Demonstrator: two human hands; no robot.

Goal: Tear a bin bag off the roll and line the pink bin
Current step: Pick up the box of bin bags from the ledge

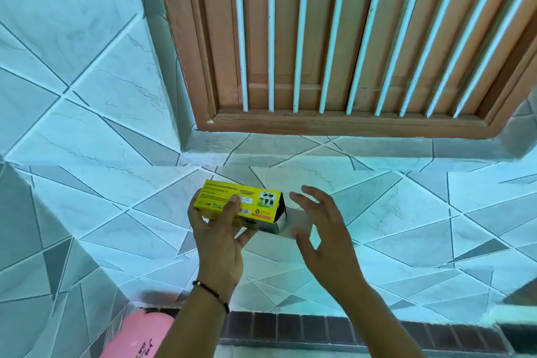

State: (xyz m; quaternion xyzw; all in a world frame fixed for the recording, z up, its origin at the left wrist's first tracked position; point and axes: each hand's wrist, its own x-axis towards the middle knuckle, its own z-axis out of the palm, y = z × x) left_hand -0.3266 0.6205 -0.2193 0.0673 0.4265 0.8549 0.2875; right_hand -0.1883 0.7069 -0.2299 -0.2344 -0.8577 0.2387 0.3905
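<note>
My left hand (pixel 216 238) grips a yellow bin-bag box (pixel 247 202) from below, thumb across its printed face, holding it out in front of the tiled wall. The box's right end is open, and a pale flap (pixel 299 221) sticks out there. My right hand (pixel 322 229) hovers at that open end with fingers spread, close to the flap; contact cannot be told. No roll or bag shows outside the box. The pink bin (pixel 139 334) peeks in at the bottom left, partly hidden behind my left forearm.
A pale tiled wall fills the view. A brown wooden window frame (pixel 334 122) with white bars sits above, over a tiled ledge (pixel 319 151). A band of dark small tiles (pixel 319 328) runs along the bottom.
</note>
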